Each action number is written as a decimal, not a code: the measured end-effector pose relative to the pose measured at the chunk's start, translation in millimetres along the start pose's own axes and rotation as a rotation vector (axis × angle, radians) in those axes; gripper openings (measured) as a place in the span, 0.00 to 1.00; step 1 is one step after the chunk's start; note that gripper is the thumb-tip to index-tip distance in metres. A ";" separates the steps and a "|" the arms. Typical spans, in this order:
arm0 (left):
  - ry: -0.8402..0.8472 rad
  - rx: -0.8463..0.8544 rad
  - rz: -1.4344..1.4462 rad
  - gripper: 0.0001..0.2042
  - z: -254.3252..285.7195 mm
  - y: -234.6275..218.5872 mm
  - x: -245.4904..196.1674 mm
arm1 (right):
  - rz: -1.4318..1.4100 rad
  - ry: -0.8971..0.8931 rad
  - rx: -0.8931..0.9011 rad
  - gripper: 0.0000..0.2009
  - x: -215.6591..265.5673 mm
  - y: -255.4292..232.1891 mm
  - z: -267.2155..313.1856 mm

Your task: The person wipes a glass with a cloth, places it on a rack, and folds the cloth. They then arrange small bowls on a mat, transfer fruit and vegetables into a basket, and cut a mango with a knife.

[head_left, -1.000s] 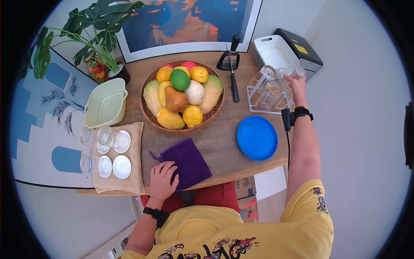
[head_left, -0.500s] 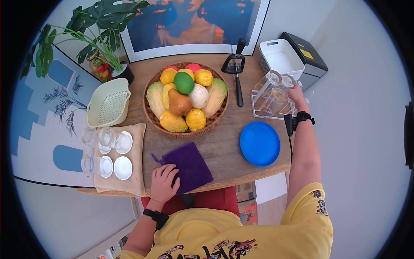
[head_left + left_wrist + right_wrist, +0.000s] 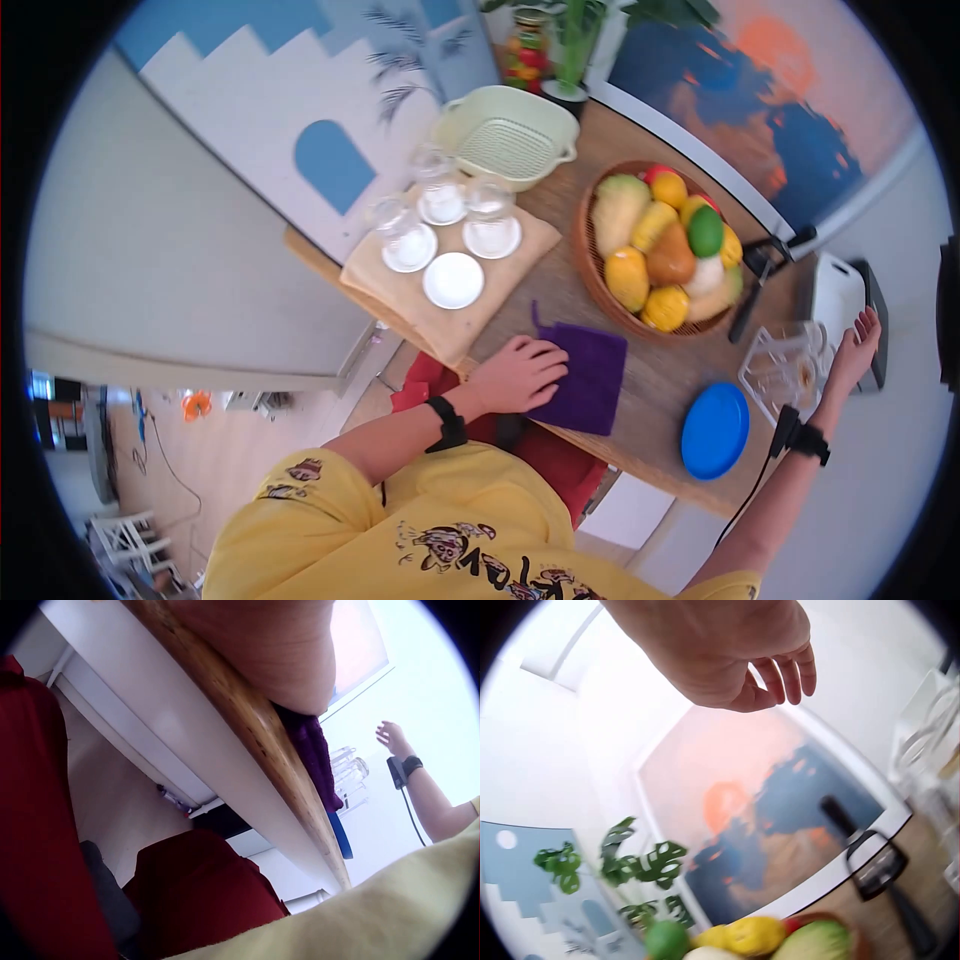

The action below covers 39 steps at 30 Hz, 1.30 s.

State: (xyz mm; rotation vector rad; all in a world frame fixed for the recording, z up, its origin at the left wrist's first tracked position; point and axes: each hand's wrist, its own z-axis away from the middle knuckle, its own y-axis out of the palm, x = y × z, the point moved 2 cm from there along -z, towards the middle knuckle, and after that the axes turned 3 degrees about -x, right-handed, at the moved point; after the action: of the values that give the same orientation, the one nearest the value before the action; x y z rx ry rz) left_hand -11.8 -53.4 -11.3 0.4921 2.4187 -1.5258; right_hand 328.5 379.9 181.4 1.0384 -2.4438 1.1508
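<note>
My left hand (image 3: 522,375) rests on the purple pouch (image 3: 592,380) at the table's front edge, its fingers laid over the cloth. At the right end, my right hand (image 3: 855,350) is raised beside the white wire rack (image 3: 760,372), which carries several clear glasses (image 3: 803,345). In the right wrist view, nothing is between the loosely bent fingers of that hand (image 3: 742,656). Over on the left, three clear glasses (image 3: 490,200) stand on white round dishes on a beige cloth (image 3: 525,240); a fourth white dish (image 3: 454,281) bears none.
A wicker basket (image 3: 590,262) of fruit and vegetables stands mid-table. The blue plate (image 3: 716,430) lies in front of the rack. Behind are a green strainer basket (image 3: 515,135), a black-handled knife (image 3: 745,318), a white bin (image 3: 835,285) and a framed picture (image 3: 740,110).
The head view has swung left. My right hand, earlier gripping a glass over the rack, has let go and risen off it. My left hand stays on the pouch.
</note>
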 end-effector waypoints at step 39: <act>0.044 0.019 0.059 0.16 -4.3 2.3 -4.6 | -0.886 0.069 0.237 0.33 265.5 26.5 157.5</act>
State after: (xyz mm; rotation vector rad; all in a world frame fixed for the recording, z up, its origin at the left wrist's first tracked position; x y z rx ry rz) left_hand -6.7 -49.3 -9.7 0.6011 2.4014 -1.5311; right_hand 131.6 140.8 192.2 1.8309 -1.4834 1.1027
